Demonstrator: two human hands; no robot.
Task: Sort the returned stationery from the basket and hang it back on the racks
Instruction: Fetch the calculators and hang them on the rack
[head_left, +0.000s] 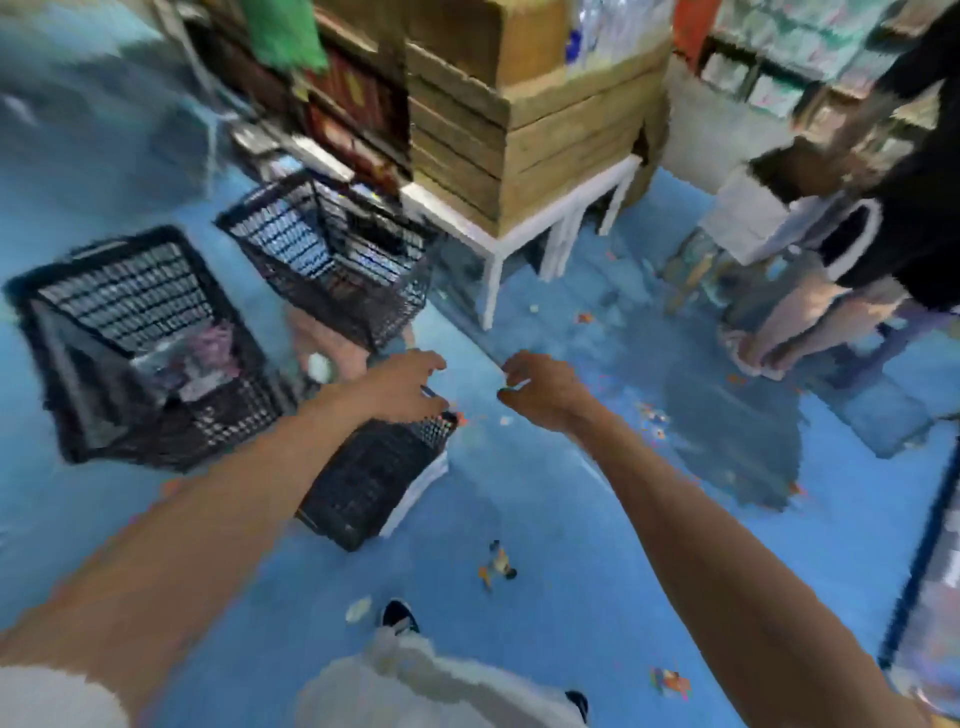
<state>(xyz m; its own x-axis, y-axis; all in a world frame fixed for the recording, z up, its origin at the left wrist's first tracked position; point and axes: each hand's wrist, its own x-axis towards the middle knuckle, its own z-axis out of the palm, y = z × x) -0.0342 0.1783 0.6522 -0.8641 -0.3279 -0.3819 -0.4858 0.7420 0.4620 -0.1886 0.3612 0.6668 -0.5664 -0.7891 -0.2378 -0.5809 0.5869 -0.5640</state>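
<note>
The left hand (410, 384) hovers with fingers half curled, holding nothing I can make out, directly over the nearest black basket (374, 478) on the floor. The right hand (535, 389) pinches something small and white, too blurred to name.

We find open blue floor (571, 519) ahead on our right, while three black baskets (130, 343) crowd our left.

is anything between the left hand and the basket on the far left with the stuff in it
Nothing visible blocks it. The left hand hovers above a smaller dark basket near the feet; the basket holding packets sits further left on the blue floor, its open top facing up. The picture is blurred.
</note>
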